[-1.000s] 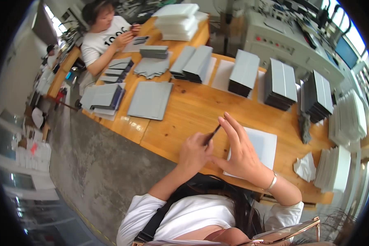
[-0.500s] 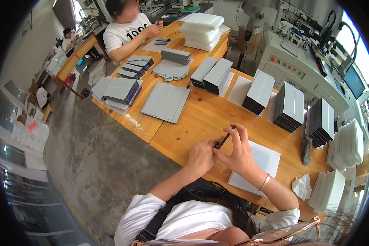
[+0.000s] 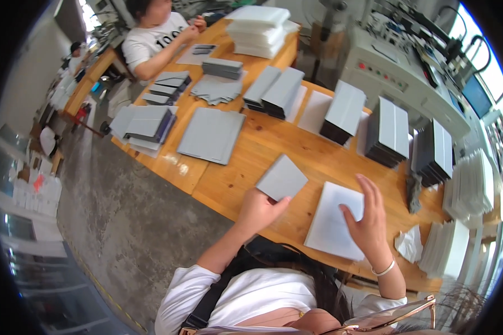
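My left hand [image 3: 261, 210] grips a flat grey rectangular panel [image 3: 282, 177] by its near corner, thumb on the upper face and fingers underneath. The panel is tilted above the wooden table [image 3: 235, 190]. To the right, my right hand [image 3: 368, 223] is open, fingers stretched out and thumb apart, holding nothing. It hovers at the right side of a white sheet stack [image 3: 332, 223] with a faint bluish middle. Beyond my left hand lies a larger stack of flat grey sheets [image 3: 211, 135].
Along the far right side stand stacks of grey panels with dark edges [image 3: 387, 131]. White foam sheets [image 3: 260, 28] are piled at the far end, near a seated co-worker [image 3: 156, 42]. A crumpled white paper [image 3: 409, 244] and upright white sheets [image 3: 447, 249] are at the right.
My hands have moved apart. The dark-edged piece between them, seen edge-on before, now shows its grey face in my left hand. My right hand has let go and moved right, over the white stack.
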Available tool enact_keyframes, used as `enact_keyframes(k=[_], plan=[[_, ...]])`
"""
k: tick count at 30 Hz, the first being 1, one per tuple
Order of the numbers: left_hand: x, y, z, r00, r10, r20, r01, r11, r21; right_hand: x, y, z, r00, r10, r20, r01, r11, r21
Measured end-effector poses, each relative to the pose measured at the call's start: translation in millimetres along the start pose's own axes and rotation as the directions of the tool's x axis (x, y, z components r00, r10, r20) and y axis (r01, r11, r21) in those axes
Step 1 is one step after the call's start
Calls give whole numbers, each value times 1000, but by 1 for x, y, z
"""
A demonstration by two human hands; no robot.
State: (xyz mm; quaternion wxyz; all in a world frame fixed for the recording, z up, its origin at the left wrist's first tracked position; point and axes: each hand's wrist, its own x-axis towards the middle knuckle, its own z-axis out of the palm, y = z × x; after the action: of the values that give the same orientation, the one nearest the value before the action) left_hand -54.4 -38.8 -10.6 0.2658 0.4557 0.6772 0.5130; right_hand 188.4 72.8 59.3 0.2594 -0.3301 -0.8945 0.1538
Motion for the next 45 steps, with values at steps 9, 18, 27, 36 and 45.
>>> enact_keyframes(k=[9, 18, 27, 36, 45], plan=[[-25, 2, 22, 936, -106, 337, 278, 810, -516, -105, 21, 2, 817, 571, -84, -577, 814, -70], [-40, 22, 31, 902, -110, 418, 242, 930, -278, -114, 12, 7, 851, 501, -157, -516, 853, -78], [-37, 26, 30, 903, -110, 415, 259, 911, -322, -113, 8, 5, 850, 520, -91, -523, 852, -17], [-22, 33, 49, 952, -57, 301, 256, 687, -680, -67, 2, -2, 964, 266, 1, -227, 819, 527], [-21, 41, 72, 964, -69, 258, 250, 573, -781, -44, -7, 38, 878, 403, 259, -372, 235, 898]])
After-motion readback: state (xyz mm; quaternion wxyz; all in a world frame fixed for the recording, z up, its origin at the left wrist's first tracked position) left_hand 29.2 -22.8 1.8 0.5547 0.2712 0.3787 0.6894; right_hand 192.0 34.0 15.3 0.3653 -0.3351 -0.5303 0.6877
